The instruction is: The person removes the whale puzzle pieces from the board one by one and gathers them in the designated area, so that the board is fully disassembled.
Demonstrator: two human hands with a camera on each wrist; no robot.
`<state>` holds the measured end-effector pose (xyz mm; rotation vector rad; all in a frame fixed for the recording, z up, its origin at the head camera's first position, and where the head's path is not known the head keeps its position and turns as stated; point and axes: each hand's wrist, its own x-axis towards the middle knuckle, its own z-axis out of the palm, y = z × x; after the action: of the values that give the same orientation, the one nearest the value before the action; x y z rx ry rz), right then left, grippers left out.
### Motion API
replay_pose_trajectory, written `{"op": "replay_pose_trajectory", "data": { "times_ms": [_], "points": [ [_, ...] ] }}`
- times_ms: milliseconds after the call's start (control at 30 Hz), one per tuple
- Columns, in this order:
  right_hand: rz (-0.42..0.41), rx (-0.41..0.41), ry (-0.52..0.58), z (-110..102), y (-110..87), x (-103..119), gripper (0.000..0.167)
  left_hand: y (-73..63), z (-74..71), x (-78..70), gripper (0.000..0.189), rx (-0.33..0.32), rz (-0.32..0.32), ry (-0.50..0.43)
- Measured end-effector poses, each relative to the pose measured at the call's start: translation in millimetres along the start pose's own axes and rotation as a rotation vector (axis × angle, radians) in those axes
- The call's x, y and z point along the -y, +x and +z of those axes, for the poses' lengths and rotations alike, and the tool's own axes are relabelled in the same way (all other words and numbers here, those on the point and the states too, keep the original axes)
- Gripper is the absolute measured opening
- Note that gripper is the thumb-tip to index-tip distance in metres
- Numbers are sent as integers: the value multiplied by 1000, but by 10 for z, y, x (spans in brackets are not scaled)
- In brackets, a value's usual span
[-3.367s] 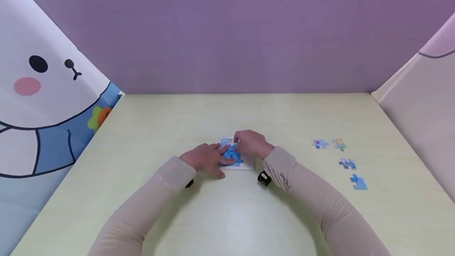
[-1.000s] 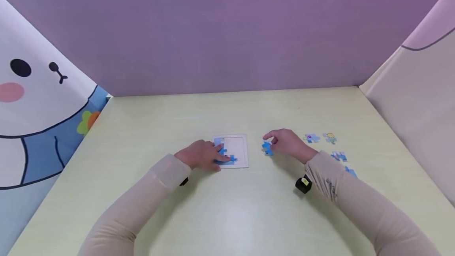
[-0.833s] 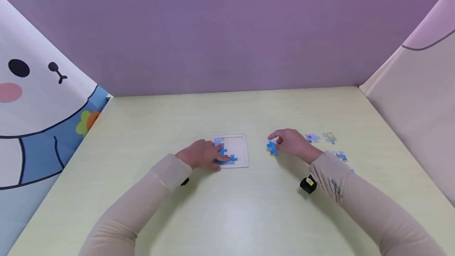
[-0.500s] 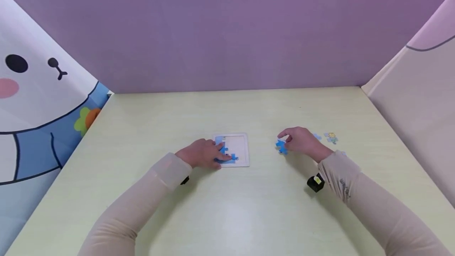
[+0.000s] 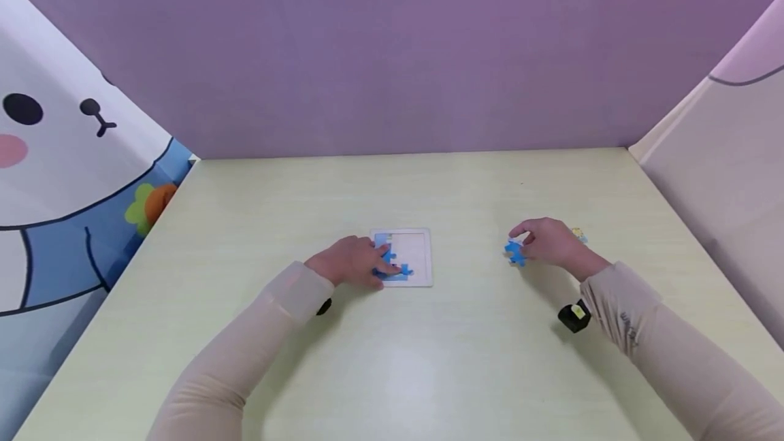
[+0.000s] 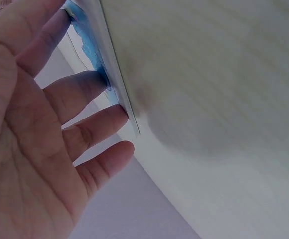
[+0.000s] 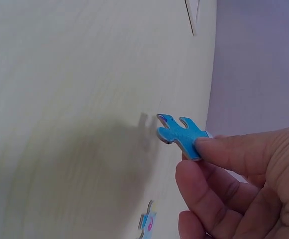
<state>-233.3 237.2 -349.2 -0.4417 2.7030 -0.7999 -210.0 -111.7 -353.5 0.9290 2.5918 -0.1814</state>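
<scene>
My right hand [image 5: 551, 242] pinches a blue jigsaw piece [image 5: 515, 253] between thumb and fingers, held just over the table, well right of the puzzle frame. In the right wrist view the thumb lies on one end of this piece [image 7: 182, 137], and its knobs point away from the hand. A white square puzzle frame [image 5: 427, 257] lies mid-table, with blue pieces [image 5: 407, 269] along its left and near sides. My left hand [image 5: 352, 263] rests with spread fingers on those pieces and the frame's left edge. The left wrist view shows its fingertips [image 6: 97, 82] touching there.
A loose piece with yellow on it [image 5: 578, 233] shows behind the right hand. Another loose piece with a pink swirl [image 7: 148, 225] lies below the hand in the right wrist view. Purple cloth [image 5: 392, 53] stands along the table's far edge.
From over the frame, my right hand has moved right, carrying the blue jigsaw piece, and now covers most of the loose pieces from the head view. My left hand stays on the frame.
</scene>
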Motion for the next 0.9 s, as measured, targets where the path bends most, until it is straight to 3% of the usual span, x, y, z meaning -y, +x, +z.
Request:
{"op": "replay_pose_trajectory", "data": {
  "times_ms": [700,900],
  "points": [
    [67,-10,-2,-116,-226,-432,34,-67,35,-25,43,-31,21,13],
    [96,-7,47,-140,-339,-561,35,-54,51,-61,43,-38,24,-4]
  ]
}}
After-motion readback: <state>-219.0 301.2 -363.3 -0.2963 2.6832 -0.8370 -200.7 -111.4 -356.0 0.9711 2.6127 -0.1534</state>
